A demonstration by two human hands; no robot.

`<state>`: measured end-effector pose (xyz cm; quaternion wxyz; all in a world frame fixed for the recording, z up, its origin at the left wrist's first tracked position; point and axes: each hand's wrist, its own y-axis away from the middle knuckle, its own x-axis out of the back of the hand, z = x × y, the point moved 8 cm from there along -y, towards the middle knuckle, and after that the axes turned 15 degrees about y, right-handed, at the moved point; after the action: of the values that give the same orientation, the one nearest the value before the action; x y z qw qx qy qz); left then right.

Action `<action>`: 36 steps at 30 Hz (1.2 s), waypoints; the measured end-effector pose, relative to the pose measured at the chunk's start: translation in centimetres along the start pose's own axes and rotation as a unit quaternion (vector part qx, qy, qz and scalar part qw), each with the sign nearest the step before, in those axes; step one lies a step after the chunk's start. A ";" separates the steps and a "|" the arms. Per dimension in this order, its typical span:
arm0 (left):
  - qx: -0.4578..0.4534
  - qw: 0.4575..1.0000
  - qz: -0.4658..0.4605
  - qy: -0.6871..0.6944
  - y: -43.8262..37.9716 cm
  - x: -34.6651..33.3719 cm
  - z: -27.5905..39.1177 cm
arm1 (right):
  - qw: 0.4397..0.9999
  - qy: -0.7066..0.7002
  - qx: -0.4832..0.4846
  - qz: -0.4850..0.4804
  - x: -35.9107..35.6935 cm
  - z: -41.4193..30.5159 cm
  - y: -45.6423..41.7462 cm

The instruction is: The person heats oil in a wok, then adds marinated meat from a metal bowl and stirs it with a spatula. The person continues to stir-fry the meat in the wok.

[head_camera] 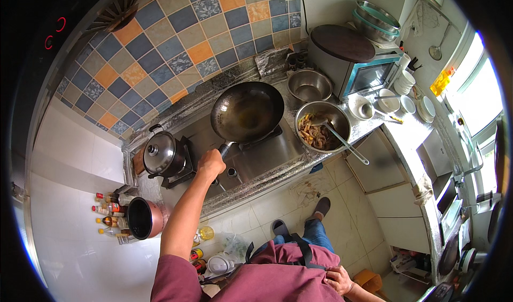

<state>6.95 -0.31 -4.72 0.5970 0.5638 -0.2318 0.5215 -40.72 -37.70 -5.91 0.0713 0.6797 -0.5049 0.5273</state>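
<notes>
My left hand (212, 166) is closed around the black handle of a wok (247, 111), which is tilted over the gas stove (280, 145). A little oily residue shows on the wok's inner surface. My right hand (339, 280) lies against the side of my maroon shirt (272, 282), near a black strap; whether its fingers grip the cloth is unclear. Right of the wok stands a steel bowl (344, 121) of cooked food in strips (314, 131), with a ladle (340, 135) resting in it. An empty-looking steel basin (309, 85) is behind that bowl.
A lidded pot (159, 152) occupies the left burner. Seasoning bottles (110, 210) and a pinkish pot (154, 218) stand at the left. White bowls (402, 81) and a microwave oven (370, 75) are at the right, before the sink (435, 154). A plastic bag (236, 246) lies near my feet.
</notes>
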 end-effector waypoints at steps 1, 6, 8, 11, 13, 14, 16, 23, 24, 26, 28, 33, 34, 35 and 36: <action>0.000 1.000 -0.001 0.000 0.1 0.1 0.1 | 1.000 0.000 -0.001 0.000 0.0 0.0 0.0; 0.001 1.000 -0.001 -0.001 0.3 0.2 0.1 | 1.000 -0.003 -0.002 0.000 0.0 0.0 0.0; -0.002 1.000 0.000 0.001 0.3 0.2 0.3 | 1.000 -0.004 -0.003 0.002 0.0 0.1 0.1; -0.001 1.000 0.008 -0.009 0.1 0.1 0.1 | 1.000 -0.005 -0.004 0.003 -0.1 0.1 0.2; 0.001 1.000 0.011 -0.014 0.0 0.1 0.0 | 1.000 -0.005 -0.007 -0.002 -0.2 0.1 0.4; 0.002 1.000 0.011 -0.013 0.0 0.0 0.1 | 1.000 -0.003 -0.005 -0.003 -0.2 0.1 0.4; 0.002 1.000 0.010 -0.013 0.0 0.1 0.2 | 1.000 0.000 -0.002 -0.005 -0.3 0.1 0.4; 0.001 1.000 0.010 -0.012 0.1 0.1 0.2 | 1.000 -0.005 -0.001 0.001 -0.2 0.2 0.3; 0.000 1.000 0.011 -0.012 0.2 0.1 0.2 | 1.000 -0.005 -0.002 0.001 -0.2 0.2 0.3; -0.003 1.000 0.010 -0.013 0.1 0.1 0.1 | 1.000 -0.004 -0.002 0.001 -0.2 0.2 0.4; -0.004 1.000 0.009 -0.014 0.1 0.1 0.1 | 1.000 -0.004 -0.002 0.002 -0.3 0.2 0.4; 0.002 1.000 0.006 -0.013 0.2 0.1 0.2 | 1.000 -0.001 0.001 0.004 -0.2 0.2 0.4; 0.002 1.000 0.007 -0.013 0.1 0.1 0.1 | 1.000 0.000 0.002 0.004 -0.2 0.1 0.4; 0.003 1.000 0.008 -0.013 0.0 0.0 0.0 | 1.000 -0.003 0.000 0.002 -0.2 0.1 0.3; 0.004 1.000 0.009 -0.013 -0.1 0.0 -0.1 | 1.000 -0.006 -0.001 0.000 -0.1 0.1 0.3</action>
<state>6.97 -0.17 -4.83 0.5873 0.5705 -0.2425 0.5203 -40.87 -37.85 -6.19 0.0689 0.6829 -0.5058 0.5225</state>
